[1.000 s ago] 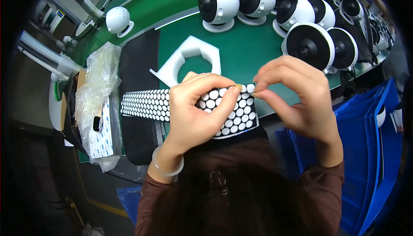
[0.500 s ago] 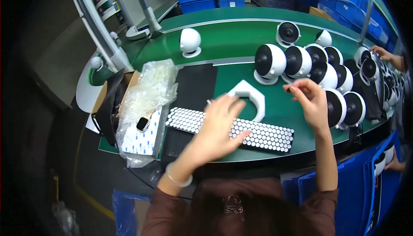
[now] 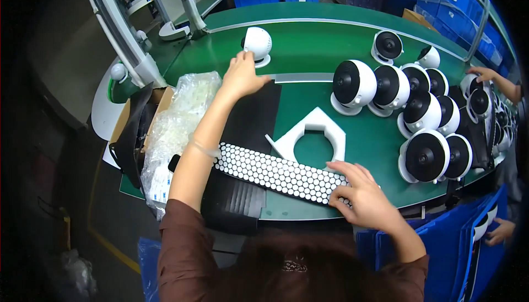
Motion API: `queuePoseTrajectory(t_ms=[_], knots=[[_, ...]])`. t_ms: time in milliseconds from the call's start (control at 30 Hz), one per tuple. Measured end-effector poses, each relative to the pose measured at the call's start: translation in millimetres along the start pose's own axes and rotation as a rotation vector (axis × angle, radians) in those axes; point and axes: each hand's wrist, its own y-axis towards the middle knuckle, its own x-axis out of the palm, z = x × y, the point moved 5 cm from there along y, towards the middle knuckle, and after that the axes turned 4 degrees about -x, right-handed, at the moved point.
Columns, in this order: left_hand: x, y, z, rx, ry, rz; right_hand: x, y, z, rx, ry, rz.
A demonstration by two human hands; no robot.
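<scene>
My left hand [image 3: 244, 77] reaches out to the far side of the bench, thumb spread from the fingers. Its fingertips are at a round white device [image 3: 259, 42] on a small foot; whether they touch it I cannot tell. My right hand [image 3: 361, 194] pinches the right end of a long dark strip [image 3: 275, 173] covered with rows of round white dots. Just beyond that strip lies a white angular block [image 3: 315, 123] with a large round opening. Under my left forearm is a black mat [image 3: 250, 109].
Several white round devices with black fronts [image 3: 354, 84] stand on the right of the green bench [image 3: 308, 95]. On the left are clear plastic wrap [image 3: 171, 120] and an open carton [image 3: 165, 101]. Another person's hand [image 3: 483, 74] works at the far right, above blue bins [image 3: 441, 247].
My left hand has gone from above the dotted strip to the lone device at the back. My right hand has come down to the strip's right end.
</scene>
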Motion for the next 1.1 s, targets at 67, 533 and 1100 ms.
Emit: queuePoseTrajectory(t_ms=[67, 533, 1100], knots=[[6.1, 22.2, -13.4, -0.119, 0.026, 0.073, 6.3, -7.7, 2.7, 0.072, -0.021, 0.086], [67.9, 105.5, -33.6, 0.022, -0.185, 0.377, -4.7, -30.4, 45.2, 0.261, 0.803, -0.007], [-33.3, 112.7, 27.0, -0.004, -0.843, -0.317, -2.1, -46.7, 58.6, 0.300, 1.066, -0.267]])
